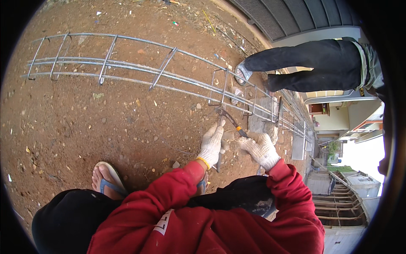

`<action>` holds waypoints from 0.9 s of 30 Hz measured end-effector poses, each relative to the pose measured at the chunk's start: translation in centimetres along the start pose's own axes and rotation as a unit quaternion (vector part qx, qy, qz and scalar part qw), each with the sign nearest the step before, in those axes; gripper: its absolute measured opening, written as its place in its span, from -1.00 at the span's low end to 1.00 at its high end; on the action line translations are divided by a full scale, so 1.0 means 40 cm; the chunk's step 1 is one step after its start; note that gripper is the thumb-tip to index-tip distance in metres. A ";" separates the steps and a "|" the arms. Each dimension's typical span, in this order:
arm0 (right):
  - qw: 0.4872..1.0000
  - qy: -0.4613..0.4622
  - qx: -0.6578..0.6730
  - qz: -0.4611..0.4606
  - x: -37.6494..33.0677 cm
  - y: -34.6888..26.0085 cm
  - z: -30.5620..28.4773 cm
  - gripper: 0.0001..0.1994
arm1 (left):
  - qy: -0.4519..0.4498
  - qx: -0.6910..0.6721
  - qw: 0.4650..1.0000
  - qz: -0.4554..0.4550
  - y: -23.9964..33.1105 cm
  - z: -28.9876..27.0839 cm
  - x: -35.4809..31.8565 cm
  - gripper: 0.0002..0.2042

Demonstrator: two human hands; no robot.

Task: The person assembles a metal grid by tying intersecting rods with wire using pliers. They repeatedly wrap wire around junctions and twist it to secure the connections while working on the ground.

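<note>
A pair of pincers (230, 119) with dark jaws and black-and-orange handles is held near the middle, its head just short of the steel bar cage (173, 73). My right hand (261, 150), in a white knit glove, is closed around one handle. My left hand (210, 144), gloved in white with a yellow cuff edge, is closed at the other side of the pincers, apparently around the second handle. A dark bar-like end (218, 162) shows below the left glove. The fingers partly hide the tool.
The long cage of bars and square stirrups runs across bare brown soil (127, 127). Beyond it stands another person in dark trousers (313, 63). Grey blocks (298, 147) lie under the cage at right. My sandalled foot (111, 180) is at lower left.
</note>
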State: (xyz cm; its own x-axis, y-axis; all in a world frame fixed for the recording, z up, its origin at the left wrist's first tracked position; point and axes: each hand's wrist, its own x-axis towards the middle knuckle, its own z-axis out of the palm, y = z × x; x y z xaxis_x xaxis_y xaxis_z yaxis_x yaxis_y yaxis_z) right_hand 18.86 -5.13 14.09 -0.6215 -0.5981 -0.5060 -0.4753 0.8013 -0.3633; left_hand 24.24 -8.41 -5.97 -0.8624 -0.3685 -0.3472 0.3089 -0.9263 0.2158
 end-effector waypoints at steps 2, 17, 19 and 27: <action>0.998 -0.005 0.052 0.045 -0.002 0.019 0.005 -0.73 | -0.025 -0.085 0.996 -0.023 0.000 0.025 -0.006 -0.61; 0.966 0.007 0.245 0.084 0.022 0.184 0.038 -0.68 | 0.059 0.103 0.992 0.031 -0.028 0.071 0.029 -0.74; 0.925 -0.110 0.346 0.117 0.029 0.221 0.064 -0.67 | 0.074 0.115 0.990 0.042 -0.033 0.062 0.023 -0.74; 0.968 -0.101 0.224 0.055 0.106 0.347 0.211 -0.75 | -0.065 0.058 0.996 -0.002 -0.043 -0.074 0.038 -0.63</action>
State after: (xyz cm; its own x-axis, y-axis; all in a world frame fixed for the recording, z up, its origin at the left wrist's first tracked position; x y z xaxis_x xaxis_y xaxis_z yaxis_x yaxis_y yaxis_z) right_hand 14.88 3.58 0.31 -0.4978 -0.5298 -0.6867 -0.0674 0.8130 -0.5784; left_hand 23.58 -7.61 -9.56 -0.9107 -0.3440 -0.2288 0.2630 -0.9098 0.3209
